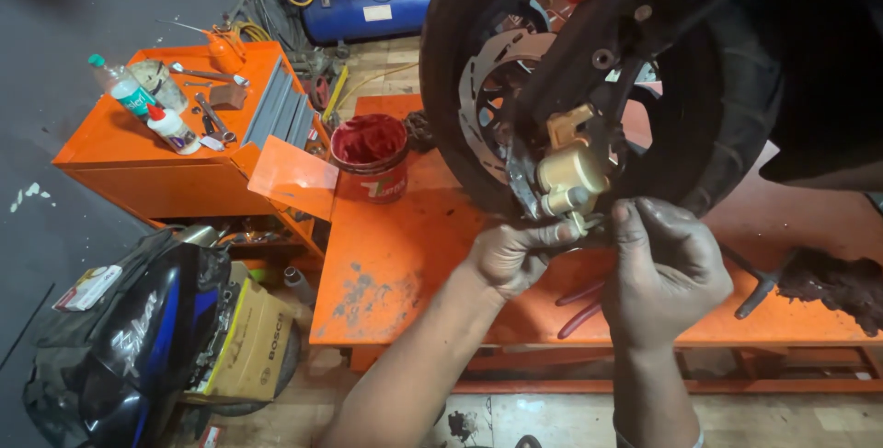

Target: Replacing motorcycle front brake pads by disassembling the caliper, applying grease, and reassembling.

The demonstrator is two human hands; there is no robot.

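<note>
A gold brake caliper [572, 170] hangs by the perforated brake disc [485, 89] of a motorcycle wheel [736, 108] standing on an orange lift table [395, 255]. My left hand [515, 253], greasy, pinches a small part at the caliper's lower end. My right hand [664, 266] is curled just to the right, its fingers meeting the same spot under the caliper. What the fingers hold is too small and hidden to name.
A red bucket [370, 158] stands on the lift. An orange tool trolley [175, 135] at left carries wrenches and bottles. A T-handle wrench [759, 287] and dirty rag [837, 282] lie at right; red-handled pliers [579, 310] lie under my hands. A blue-black fuel tank [138, 338] sits on the floor.
</note>
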